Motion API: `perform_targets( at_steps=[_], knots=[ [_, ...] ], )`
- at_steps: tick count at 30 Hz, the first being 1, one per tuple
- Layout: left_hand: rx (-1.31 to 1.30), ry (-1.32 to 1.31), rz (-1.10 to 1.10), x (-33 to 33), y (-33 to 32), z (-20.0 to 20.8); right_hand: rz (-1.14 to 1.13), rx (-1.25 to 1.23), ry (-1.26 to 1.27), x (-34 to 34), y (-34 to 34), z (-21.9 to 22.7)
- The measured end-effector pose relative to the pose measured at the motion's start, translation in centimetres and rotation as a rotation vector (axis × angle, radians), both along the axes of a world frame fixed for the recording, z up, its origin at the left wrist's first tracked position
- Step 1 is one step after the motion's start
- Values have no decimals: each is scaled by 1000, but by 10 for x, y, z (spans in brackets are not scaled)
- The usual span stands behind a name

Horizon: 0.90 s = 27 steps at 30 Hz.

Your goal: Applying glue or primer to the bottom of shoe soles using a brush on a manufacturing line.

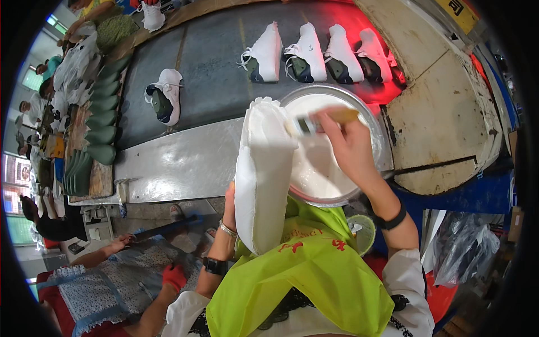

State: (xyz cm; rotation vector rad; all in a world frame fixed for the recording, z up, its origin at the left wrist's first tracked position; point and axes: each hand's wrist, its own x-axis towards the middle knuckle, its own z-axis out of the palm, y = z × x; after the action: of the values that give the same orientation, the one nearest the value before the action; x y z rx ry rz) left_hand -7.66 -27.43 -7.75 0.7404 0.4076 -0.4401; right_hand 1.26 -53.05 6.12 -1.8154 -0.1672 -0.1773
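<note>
At the near edge of the table (179,168), toward its right end, a white shoe (263,191) is held up just beside a metal basin (382,135) of white liquid (314,177). The shoe is grasped by the left hand (229,208), partly hidden behind it. A brush (307,124) is gripped in the right hand (352,147), bristles at the shoe's far end; contact cannot be confirmed owing to blur. Brush coating is judged to be in hand. By the next move, a steady hold and evenly drawn strokes are judged to be required.
</note>
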Motion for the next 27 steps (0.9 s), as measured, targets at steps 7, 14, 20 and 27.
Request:
perform_targets(
  at_steps=[7, 14, 20, 27],
  knots=[
    [-18, -67, 5, 9, -4, 17, 236, 158, -160, -42, 38, 0],
    [93, -27, -62, 0, 5, 13, 92, 148, 138, 16, 35, 31],
    [106, -215, -23, -2, 2, 4, 3, 193, 133, 10, 44, 29],
    [131, -151, -108, 3, 4, 22, 108, 122, 158, 9, 47, 29]
  ],
)
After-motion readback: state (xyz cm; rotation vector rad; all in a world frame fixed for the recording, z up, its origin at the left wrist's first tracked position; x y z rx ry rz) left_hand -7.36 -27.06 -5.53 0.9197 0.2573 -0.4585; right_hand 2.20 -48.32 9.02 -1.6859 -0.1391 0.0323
